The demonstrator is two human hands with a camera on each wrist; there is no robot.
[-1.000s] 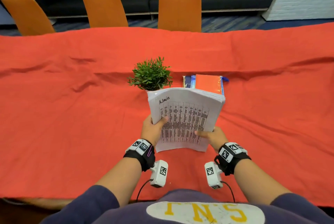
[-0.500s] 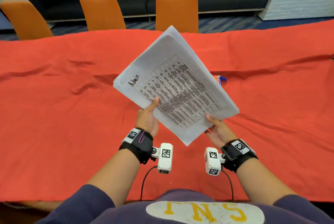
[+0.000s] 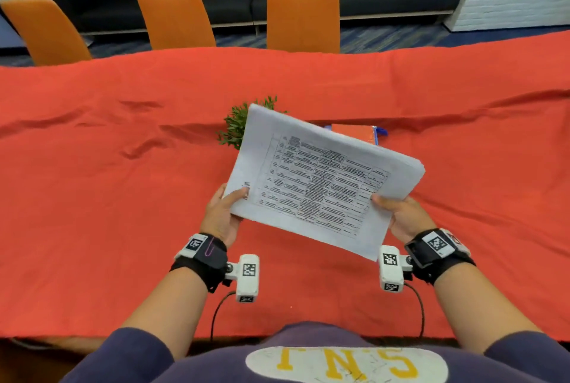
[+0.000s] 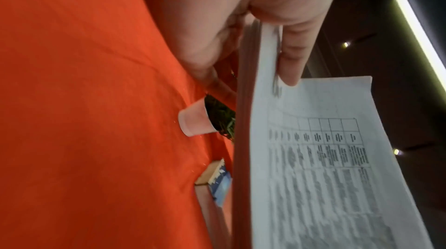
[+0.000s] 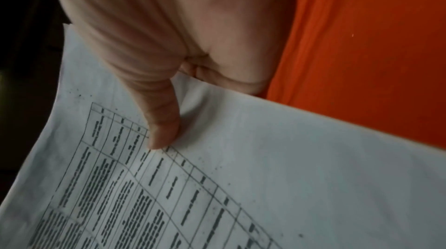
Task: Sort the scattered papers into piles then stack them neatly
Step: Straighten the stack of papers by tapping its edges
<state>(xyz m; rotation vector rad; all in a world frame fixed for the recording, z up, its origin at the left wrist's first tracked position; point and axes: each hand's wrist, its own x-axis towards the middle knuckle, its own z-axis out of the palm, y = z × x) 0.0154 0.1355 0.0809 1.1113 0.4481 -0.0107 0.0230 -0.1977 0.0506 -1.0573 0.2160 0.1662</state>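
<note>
- Above the near middle of the worktop (image 3: 92,197): left hand (image 3: 220,216) grips the left edge of the paper stack (image 3: 320,179), thumb on the top sheet, fingers beneath.
- Left wrist view confirms it: the stack's edge is clamped between thumb and fingers.
- Right hand (image 3: 401,217) pinches the stack's near right edge, thumb pressed on the printed table; fingers hidden under the sheets.
- Stack held in the air, clear of the red cloth, tilted with the far left corner high. Top sheet carries a printed grid of text; edges roughly squared.
- Just beyond the stack, on the cloth: small potted plant (image 3: 236,128) in a pale cup, partly hidden by the paper.
- Beside the plant, to its right: an orange-covered book (image 3: 354,133) with something blue at its side, mostly hidden.
- Far edge of worktop: three orange chairs (image 3: 303,15); a dark sofa behind.
</note>
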